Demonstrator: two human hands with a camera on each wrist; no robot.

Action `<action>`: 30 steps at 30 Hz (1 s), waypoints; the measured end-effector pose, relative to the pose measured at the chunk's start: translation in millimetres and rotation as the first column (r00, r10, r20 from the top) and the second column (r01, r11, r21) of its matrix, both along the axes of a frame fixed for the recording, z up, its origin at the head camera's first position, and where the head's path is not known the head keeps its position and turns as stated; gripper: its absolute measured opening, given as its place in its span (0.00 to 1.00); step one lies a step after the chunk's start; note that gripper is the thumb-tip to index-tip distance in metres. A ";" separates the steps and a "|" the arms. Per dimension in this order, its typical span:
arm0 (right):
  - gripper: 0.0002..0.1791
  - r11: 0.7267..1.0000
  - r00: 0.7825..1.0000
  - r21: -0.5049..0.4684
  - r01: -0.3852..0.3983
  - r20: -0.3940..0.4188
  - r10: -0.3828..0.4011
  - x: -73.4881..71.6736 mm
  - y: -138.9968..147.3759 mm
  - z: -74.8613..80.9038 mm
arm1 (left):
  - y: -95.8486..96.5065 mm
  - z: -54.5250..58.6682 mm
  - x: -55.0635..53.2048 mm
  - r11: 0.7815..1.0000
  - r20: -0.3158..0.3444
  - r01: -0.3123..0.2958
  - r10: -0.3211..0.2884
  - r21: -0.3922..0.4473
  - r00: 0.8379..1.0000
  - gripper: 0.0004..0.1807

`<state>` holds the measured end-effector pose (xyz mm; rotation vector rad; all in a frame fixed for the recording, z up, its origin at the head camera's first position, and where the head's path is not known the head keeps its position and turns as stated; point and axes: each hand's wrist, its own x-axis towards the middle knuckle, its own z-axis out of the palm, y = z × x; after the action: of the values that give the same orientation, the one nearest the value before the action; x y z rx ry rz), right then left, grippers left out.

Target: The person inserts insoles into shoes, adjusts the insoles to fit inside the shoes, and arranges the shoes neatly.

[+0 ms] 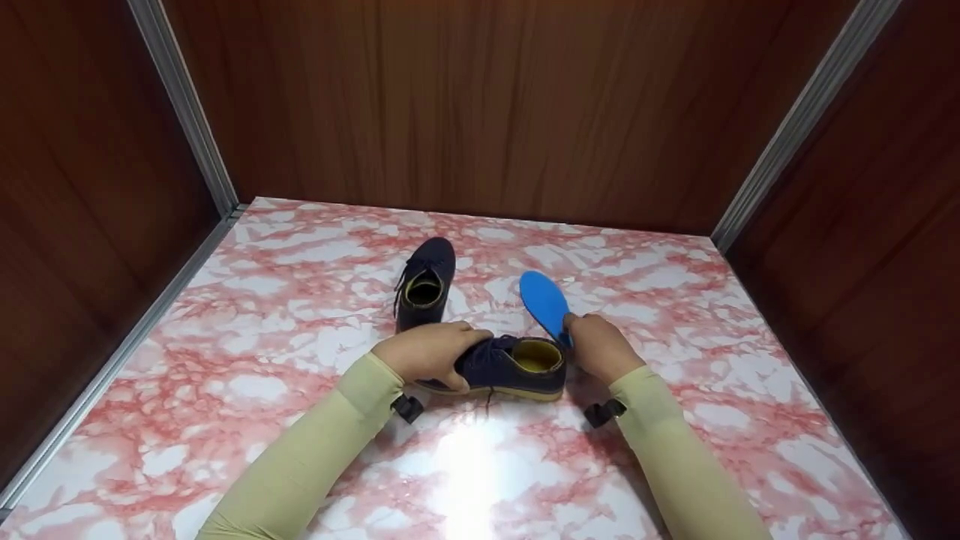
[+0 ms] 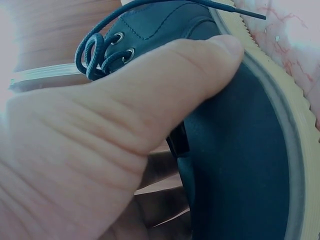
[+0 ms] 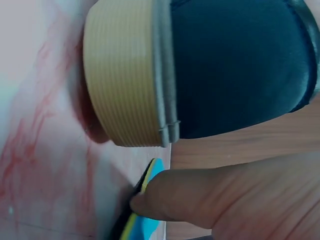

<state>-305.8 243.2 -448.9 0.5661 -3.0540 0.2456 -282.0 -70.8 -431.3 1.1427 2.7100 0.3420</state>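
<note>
A dark navy lace-up shoe [image 1: 529, 375] with a tan sole and yellow lining lies sideways before me, heel to the right. My left hand [image 1: 431, 352] grips its toe half; in the left wrist view the thumb lies across the upper below the lace eyelets. At the heel side, my right hand [image 1: 604, 349] pinches one end of a blue insole [image 1: 544, 300], whose other end points away and to the left. The right wrist view shows the shoe's heel [image 3: 125, 75] just beside the thumb, and the insole's yellow and black edge.
A matching shoe [image 1: 431, 274] stands behind the left hand, toe pointing away. The tabletop [image 1: 247, 390] has a red and white marbled pattern. Brown wood-grain panels [image 1: 465, 112] with metal edge strips enclose it at the back and both sides.
</note>
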 end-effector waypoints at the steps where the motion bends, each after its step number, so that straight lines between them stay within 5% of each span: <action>1: 0.10 1.000 1.000 -0.003 -0.004 -0.002 0.004 0.4 0.2 0.1 | -0.1 -0.1 0.1 1.000 0.001 0.000 0.000 0.001 1.000 0.50; 18: 0.19 0.999 0.999 -0.039 0.014 -0.032 -0.016 0.3 -2.5 5.0 | -1.7 -1.5 0.5 1.000 0.000 -0.014 0.014 -0.007 1.000 0.50; 30: 0.11 0.987 0.997 -0.161 0.021 -0.076 -0.033 -2.0 -0.1 8.6 | -1.3 -2.8 -1.2 1.000 -0.021 0.013 -0.013 -0.008 1.000 0.50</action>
<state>-307.8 243.2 -440.3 0.5117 -2.9293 0.4527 -283.2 -72.1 -434.1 1.1677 2.7182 0.3192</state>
